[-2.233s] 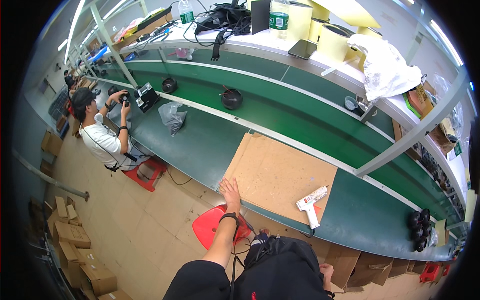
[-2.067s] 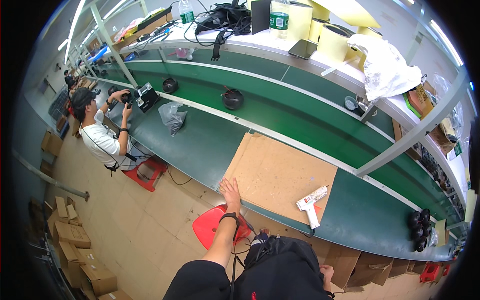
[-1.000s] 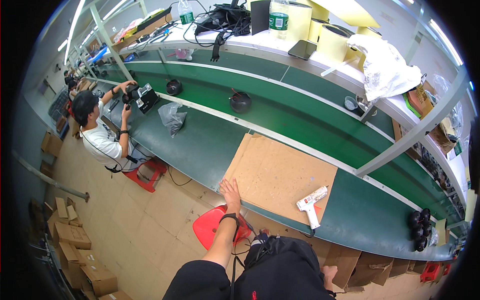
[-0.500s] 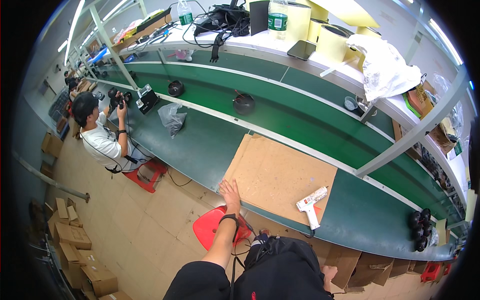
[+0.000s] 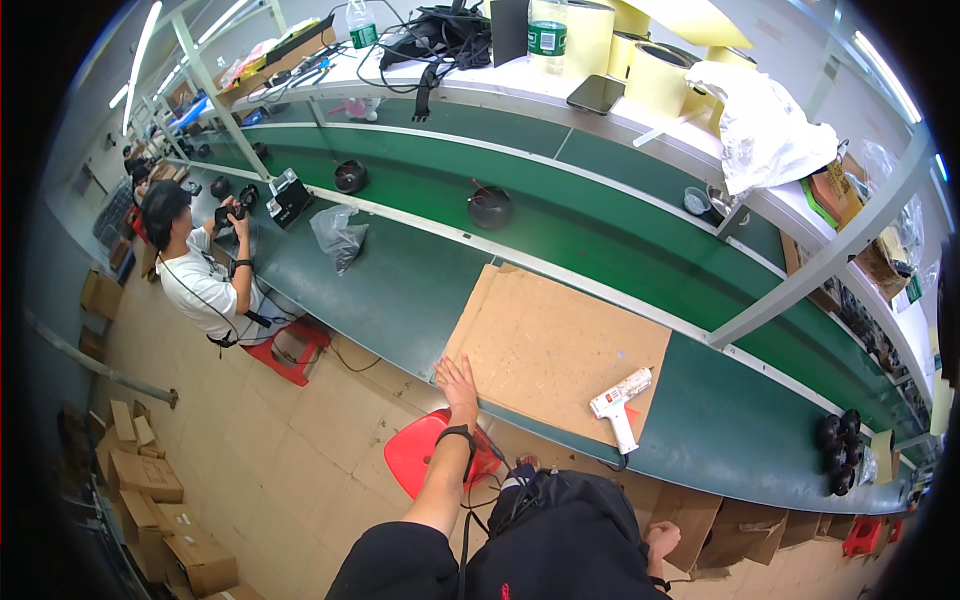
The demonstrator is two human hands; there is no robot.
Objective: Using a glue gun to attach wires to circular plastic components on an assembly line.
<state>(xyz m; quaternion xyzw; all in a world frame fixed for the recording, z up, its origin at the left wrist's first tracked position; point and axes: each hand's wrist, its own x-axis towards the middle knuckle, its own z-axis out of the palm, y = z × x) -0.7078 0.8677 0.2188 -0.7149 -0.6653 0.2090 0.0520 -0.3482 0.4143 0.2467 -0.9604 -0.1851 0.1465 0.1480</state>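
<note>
My left hand (image 5: 457,383) lies flat at the near left corner of a brown cardboard sheet (image 5: 560,340), fingers spread and nothing in them. This sheet rests on the dark green workbench (image 5: 400,310). A white glue gun (image 5: 622,405) lies on the sheet's near right part, its handle toward me and a cord at its end. Low beside my body, off the bench, my right hand (image 5: 662,540) hangs with its fingers curled in; I see nothing held in it.
A red stool (image 5: 415,450) stands by my left arm. Black round parts (image 5: 840,450) sit at the bench's right end. A green conveyor (image 5: 590,240) carries dark round housings (image 5: 490,207). On the left, a seated co-worker (image 5: 205,265) handles a black object near a grey plastic bag (image 5: 340,238).
My right hand has come slightly up and further into view beside my body. The left hand stays on the cardboard. The whole view has shifted slightly.
</note>
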